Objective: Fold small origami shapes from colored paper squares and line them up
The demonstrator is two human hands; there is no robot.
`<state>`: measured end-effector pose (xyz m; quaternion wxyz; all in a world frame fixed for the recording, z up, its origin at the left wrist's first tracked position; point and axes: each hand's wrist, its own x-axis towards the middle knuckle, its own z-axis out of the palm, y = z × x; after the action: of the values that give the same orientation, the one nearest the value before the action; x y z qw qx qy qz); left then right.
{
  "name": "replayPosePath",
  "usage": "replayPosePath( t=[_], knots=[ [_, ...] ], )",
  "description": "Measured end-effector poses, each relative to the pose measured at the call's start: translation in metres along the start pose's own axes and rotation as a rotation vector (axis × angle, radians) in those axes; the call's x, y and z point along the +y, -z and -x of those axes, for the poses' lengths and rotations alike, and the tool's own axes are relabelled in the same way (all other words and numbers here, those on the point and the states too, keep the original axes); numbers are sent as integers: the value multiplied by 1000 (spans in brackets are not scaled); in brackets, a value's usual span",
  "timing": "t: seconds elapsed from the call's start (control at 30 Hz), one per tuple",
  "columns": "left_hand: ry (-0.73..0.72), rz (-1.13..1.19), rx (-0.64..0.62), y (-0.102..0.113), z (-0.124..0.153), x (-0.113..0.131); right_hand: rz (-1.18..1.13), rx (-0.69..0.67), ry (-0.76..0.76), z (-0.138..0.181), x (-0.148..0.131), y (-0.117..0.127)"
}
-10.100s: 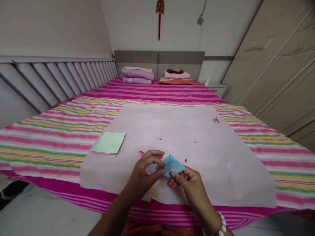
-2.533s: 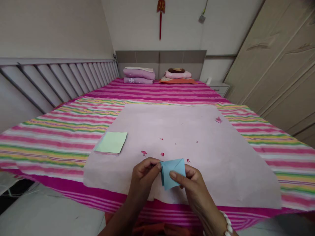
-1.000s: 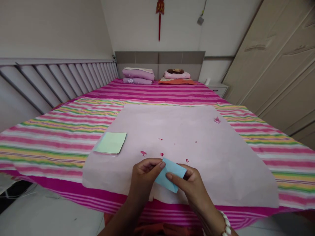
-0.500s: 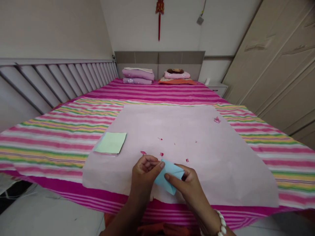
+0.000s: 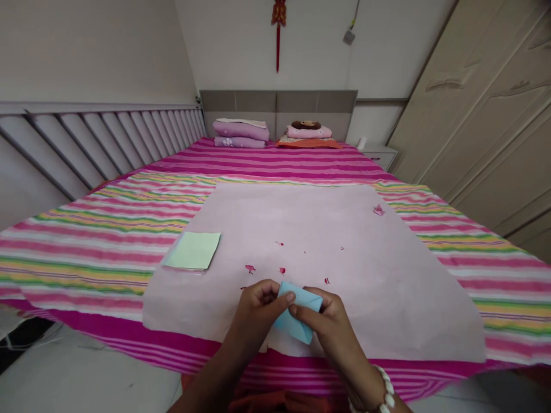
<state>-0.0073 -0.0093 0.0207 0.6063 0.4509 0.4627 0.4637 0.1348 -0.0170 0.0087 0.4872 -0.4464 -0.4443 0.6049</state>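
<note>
A small folded piece of light blue paper (image 5: 297, 324) is held just above the near edge of a large pale pink sheet (image 5: 387, 275) spread on the striped bed. My left hand (image 5: 258, 307) pinches its left side, thumb on top. My right hand (image 5: 325, 318) pinches its right side, thumb meeting the left thumb at the paper's middle. A white bead bracelet (image 5: 385, 396) is on my right wrist.
A stack of square papers with a pale green top sheet (image 5: 192, 250) lies to the left. Tiny pink scraps (image 5: 249, 268) dot the sheet, one larger scrap (image 5: 378, 210) far right. Folded bedding (image 5: 241, 133) sits at the headboard. A wardrobe (image 5: 486, 115) stands on the right.
Over ten seconds the blue paper was turned and refolded between both hands. In the last half second my thumbs have closed together over its middle, and the hands dropped slightly.
</note>
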Motion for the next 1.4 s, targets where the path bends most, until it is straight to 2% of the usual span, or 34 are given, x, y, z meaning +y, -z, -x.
replayPosePath(
  t=[0.47, 0.67, 0.97, 1.13, 1.3, 1.4],
  knots=[
    [5, -76, 145, -7, 1, 1, 7, -33, -65, 4, -4, -5],
    [-50, -85, 1, -1, -2, 3, -1, 4, -39, 2, 0, -1],
    [-34, 166, 131, -9, -1, -8, -34, 43, 15, -1, -1, 1],
    [-3, 115, -6, -6, -1, -7, -35, 66, 28, -3, 0, 7],
    [-29, 150, 36, -8, -2, -7, -43, 100, 68, -3, 1, 6],
    [9, 165, -29, -10, 0, -6, -46, 125, 89, -3, 1, 7]
  ],
)
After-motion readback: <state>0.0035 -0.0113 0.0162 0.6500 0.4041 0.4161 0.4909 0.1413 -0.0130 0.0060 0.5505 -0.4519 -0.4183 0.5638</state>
